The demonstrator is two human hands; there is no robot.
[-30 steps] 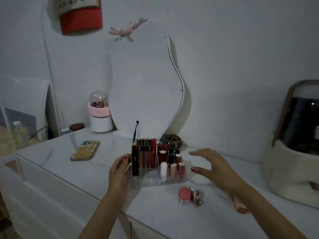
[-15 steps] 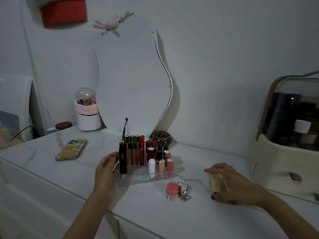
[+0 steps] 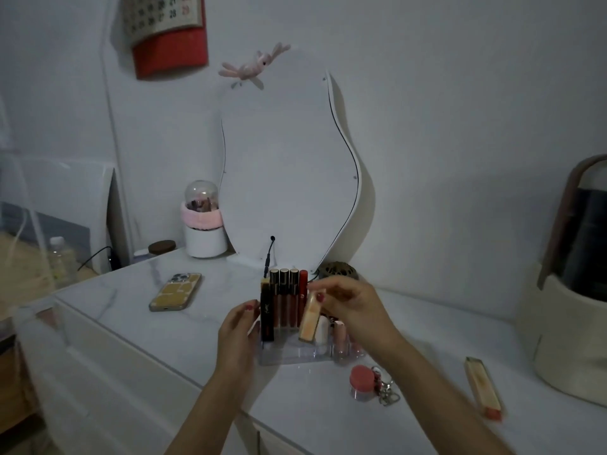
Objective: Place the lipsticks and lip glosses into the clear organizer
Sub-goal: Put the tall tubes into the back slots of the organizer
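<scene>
The clear organizer [image 3: 289, 354] stands on the white dresser top, filled with several upright lipsticks and glosses [image 3: 285, 298]. My left hand [image 3: 238, 336] rests against the organizer's left side beside a tall black tube [image 3: 266, 315]. My right hand [image 3: 353, 307] holds a peach lip gloss [image 3: 309, 318] by its top, tilted, its lower end over the organizer's front slots next to a white tube [image 3: 322, 330]. Another peach gloss [image 3: 483, 387] lies flat on the dresser at the right.
A small pink-lidded jar [image 3: 361, 382] with a keyring [image 3: 387, 390] sits in front of the organizer. A phone [image 3: 175, 292] lies to the left. A wavy mirror [image 3: 289, 172], a white brush holder [image 3: 203, 224] and a beige storage case [image 3: 571, 290] stand around.
My right hand lifted a peach lip gloss from the dresser at the right and carried it left over the organizer. My left hand stayed at the organizer's side.
</scene>
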